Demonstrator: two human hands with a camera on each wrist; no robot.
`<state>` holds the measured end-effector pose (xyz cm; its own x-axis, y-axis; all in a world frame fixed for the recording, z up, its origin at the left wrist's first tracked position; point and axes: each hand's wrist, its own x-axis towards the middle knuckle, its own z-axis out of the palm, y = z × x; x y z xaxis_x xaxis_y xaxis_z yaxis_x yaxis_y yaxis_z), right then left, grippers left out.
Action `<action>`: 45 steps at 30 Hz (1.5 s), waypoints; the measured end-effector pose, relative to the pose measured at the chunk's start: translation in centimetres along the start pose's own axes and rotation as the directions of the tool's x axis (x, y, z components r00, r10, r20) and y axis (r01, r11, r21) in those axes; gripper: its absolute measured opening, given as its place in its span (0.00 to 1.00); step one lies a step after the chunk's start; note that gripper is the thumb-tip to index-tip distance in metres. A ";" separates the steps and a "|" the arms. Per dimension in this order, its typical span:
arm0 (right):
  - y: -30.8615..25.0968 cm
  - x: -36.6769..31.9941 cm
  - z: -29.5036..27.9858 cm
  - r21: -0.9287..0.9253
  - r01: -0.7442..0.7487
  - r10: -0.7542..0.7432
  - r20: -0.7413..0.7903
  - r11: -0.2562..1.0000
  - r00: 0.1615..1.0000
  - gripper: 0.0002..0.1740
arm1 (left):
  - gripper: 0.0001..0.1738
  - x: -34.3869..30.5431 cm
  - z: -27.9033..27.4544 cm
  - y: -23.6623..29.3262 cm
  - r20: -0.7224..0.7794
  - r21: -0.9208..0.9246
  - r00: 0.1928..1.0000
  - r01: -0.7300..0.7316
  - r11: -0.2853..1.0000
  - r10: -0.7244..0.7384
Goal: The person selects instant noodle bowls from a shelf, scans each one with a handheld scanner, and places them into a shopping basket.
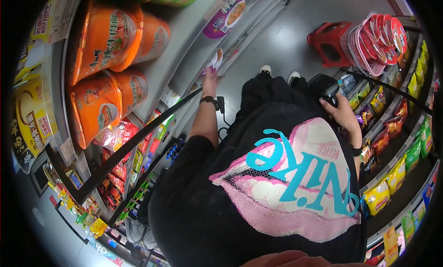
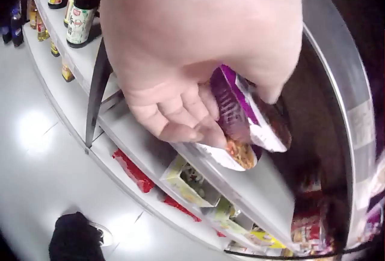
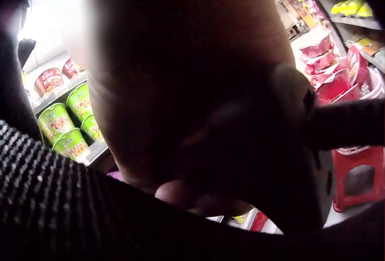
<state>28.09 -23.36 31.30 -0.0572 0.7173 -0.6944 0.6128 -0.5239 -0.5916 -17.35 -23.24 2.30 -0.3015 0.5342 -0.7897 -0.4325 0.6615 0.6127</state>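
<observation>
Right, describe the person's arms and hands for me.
The left hand and right hand are ungloved. A black sleeve ends around the left elbow; that wrist carries a black strap and small dark boxy device. A black band shows on the right forearm.

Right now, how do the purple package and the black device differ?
Colour: the purple package has white parts; the black device looks mostly black. Picture: the package shows food; the device shows none. Holder: the left hand holds the package; the right hand grips the device. Both are held.
</observation>
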 end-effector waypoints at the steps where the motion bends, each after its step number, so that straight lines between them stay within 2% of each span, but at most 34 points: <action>1: 0.3 0.2 -0.4 -0.001 0.003 -0.003 0.009 1.000 1.000 0.21 | 0.25 -0.3 0.3 0.7 -0.066 -0.119 0.997 0.029 0.992 -0.037; 6: 1.6 0.5 -1.5 -0.004 0.071 -0.070 0.049 0.997 0.996 0.21 | 0.19 3.9 -2.0 0.4 -0.106 -0.046 0.993 0.054 0.998 -0.058; 10: 2.8 0.0 -2.9 -0.004 0.106 -0.105 0.069 0.994 0.992 0.22 | 0.20 2.0 -1.0 0.3 -0.104 -0.023 0.994 -0.017 1.000 0.014; 12: 3.3 -0.4 -3.6 0.002 0.132 -0.132 0.074 0.991 0.988 0.22 | 0.23 0.6 0.1 -0.2 -0.094 0.174 0.994 -0.043 0.984 0.060; 14: 3.8 -0.8 -4.1 0.009 0.156 -0.156 0.082 0.988 0.984 0.22 | 0.26 -1.4 1.4 -1.8 -0.115 0.186 0.986 -0.100 0.978 0.123; 16: 4.3 -1.0 -4.5 0.011 0.279 -0.279 0.089 0.960 0.956 0.22 | 0.30 -3.3 2.6 -3.3 -0.075 0.497 0.967 -0.175 0.850 0.243; 17: 3.7 -1.3 -5.1 -0.045 0.232 -0.224 0.144 0.972 0.964 0.22 | 0.30 -7.3 5.2 -2.3 -0.029 0.450 0.970 -0.204 0.870 0.242; 18: 3.8 -1.3 -5.3 -0.041 0.238 -0.230 0.149 0.970 0.962 0.22 | 0.30 -8.0 5.8 -2.8 -0.036 0.452 0.968 -0.204 0.868 0.247; 20: 4.3 -1.2 -5.5 -0.040 0.485 -0.469 0.196 0.873 0.861 0.21 | 0.29 -9.5 6.7 -3.7 0.210 0.545 0.945 -0.327 0.772 0.253; 21: 4.5 -1.2 -5.6 0.015 0.556 -0.547 0.209 0.831 0.811 0.21 | 0.28 -11.1 7.7 -3.2 0.222 0.677 0.950 -0.312 0.667 0.220; 22: 4.6 -1.2 -5.7 0.021 0.559 -0.550 0.213 0.829 0.807 0.21 | 0.28 -12.8 8.9 -3.0 0.215 0.680 0.951 -0.309 0.665 0.222; 24: 4.6 -1.3 -6.0 0.007 0.591 -0.568 0.289 0.807 0.771 0.22 | 0.29 -16.0 10.9 -3.0 0.302 0.677 0.935 -0.349 0.648 0.188; 25: 4.7 -1.3 -6.1 -0.001 0.580 -0.551 0.313 0.815 0.774 0.22 | 0.28 -14.7 10.3 -4.2 0.345 0.705 0.916 -0.396 0.589 0.205; 28: 5.5 -0.9 -6.4 0.028 0.621 -0.591 0.342 0.783 0.730 0.22 | 0.27 -19.3 13.2 -3.3 0.333 0.669 0.912 -0.406 0.623 0.237; 33: 5.9 -1.2 -6.7 0.115 0.628 -0.623 0.349 0.770 0.700 0.22 | 0.25 -21.0 12.8 -3.7 0.278 0.679 0.918 -0.397 0.618 0.284; 35: 6.1 -1.2 -6.8 0.086 0.596 -0.587 0.329 0.798 0.739 0.23 | 0.24 -22.3 12.4 -3.2 0.240 0.635 0.895 -0.438 0.636 0.377; 36: 6.2 -1.1 -6.8 0.092 0.599 -0.591 0.331 0.796 0.735 0.23 | 0.24 -22.5 11.8 -3.0 0.235 0.639 0.895 -0.436 0.634 0.379; 38: 6.4 -0.8 -6.7 0.112 0.603 -0.606 0.299 0.790 0.737 0.24 | 0.24 -22.9 10.1 -2.3 0.155 0.610 0.883 -0.438 0.661 0.443; 39: 6.5 -0.9 -6.7 0.119 0.601 -0.607 0.295 0.790 0.738 0.24 | 0.25 -23.2 9.5 -2.1 0.094 0.547 0.888 -0.423 0.722 0.449; 40: 6.6 -0.9 -6.9 0.113 0.590 -0.594 0.291 0.799 0.750 0.24 | 0.25 -23.2 8.6 -1.9 0.096 0.554 0.888 -0.422 0.717 0.449; 42: 6.8 -0.9 -7.2 0.115 0.576 -0.583 0.283 0.809 0.762 0.24 | 0.25 -23.6 7.2 -1.0 -0.035 0.515 0.868 -0.409 0.753 0.495; 43: 6.9 -0.9 -7.3 0.124 0.545 -0.555 0.288 0.829 0.780 0.24 | 0.25 -23.7 6.7 -0.7 -0.097 0.437 0.881 -0.381 0.815 0.464; 44: 7.0 -1.0 -7.6 0.130 0.511 -0.525 0.292 0.850 0.800 0.24 | 0.25 -23.6 6.4 -0.2 -0.091 0.443 0.882 -0.380 0.812 0.463; 45: 6.8 -1.2 -7.7 0.127 0.483 -0.498 0.288 0.866 0.818 0.24 | 0.25 -23.5 5.9 0.2 -0.147 0.356 0.871 -0.396 0.846 0.469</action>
<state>38.44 -24.24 31.23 -0.5788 0.7155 -0.3912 0.4032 -0.1660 -0.9000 -5.34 -32.56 21.15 -0.5905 0.6982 -0.4047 0.0563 0.5358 0.8424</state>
